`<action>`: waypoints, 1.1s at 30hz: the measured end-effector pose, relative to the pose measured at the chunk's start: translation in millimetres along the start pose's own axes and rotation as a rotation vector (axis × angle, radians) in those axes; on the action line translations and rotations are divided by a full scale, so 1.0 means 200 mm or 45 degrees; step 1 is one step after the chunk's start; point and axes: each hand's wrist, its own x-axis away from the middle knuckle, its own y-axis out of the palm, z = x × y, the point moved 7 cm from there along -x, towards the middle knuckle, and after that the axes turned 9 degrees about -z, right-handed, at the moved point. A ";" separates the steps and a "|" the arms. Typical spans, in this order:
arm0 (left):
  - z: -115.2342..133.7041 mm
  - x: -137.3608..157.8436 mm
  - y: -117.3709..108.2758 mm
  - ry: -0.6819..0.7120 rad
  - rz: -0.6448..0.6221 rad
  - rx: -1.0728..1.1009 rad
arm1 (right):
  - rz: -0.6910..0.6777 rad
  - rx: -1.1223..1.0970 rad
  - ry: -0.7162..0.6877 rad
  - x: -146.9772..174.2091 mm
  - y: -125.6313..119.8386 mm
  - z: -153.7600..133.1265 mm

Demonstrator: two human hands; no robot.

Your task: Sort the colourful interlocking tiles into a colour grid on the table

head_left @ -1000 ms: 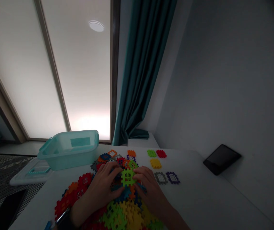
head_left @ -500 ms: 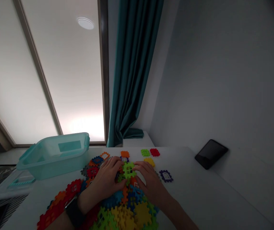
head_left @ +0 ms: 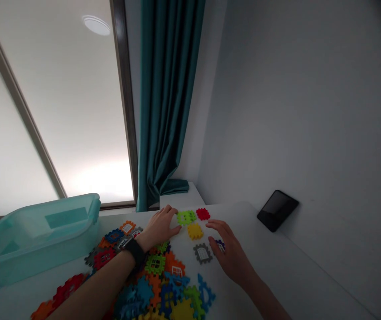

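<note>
My left hand (head_left: 162, 226), with a dark watch on the wrist, reaches to the far side of the table. Its index finger and thumb are spread at the left edge of a green window tile (head_left: 181, 218), which lies against or overlaps another green tile (head_left: 191, 216). A red tile (head_left: 203, 214) and a yellow tile (head_left: 195, 231) lie nearby. My right hand (head_left: 228, 249) hovers with fingers apart and nothing in them, partly hiding a purple tile (head_left: 221, 244). A grey tile (head_left: 202, 253) lies just left of it.
A heap of coloured notched tiles (head_left: 143, 289) spreads over the near left of the white table (head_left: 243, 218). A teal plastic bin (head_left: 80, 235) stands at the left. A black tablet-like device (head_left: 278, 210) is against the wall at right; a green curtain (head_left: 166, 111) hangs behind.
The green window tile has moved from between both hands over the heap to beside the other green tile. My right hand has drawn away to the right and opened. The view has turned right.
</note>
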 end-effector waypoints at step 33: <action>-0.03 -0.33 0.20 -0.154 -0.166 -0.065 | 0.088 -0.009 0.115 0.04 -0.11 0.05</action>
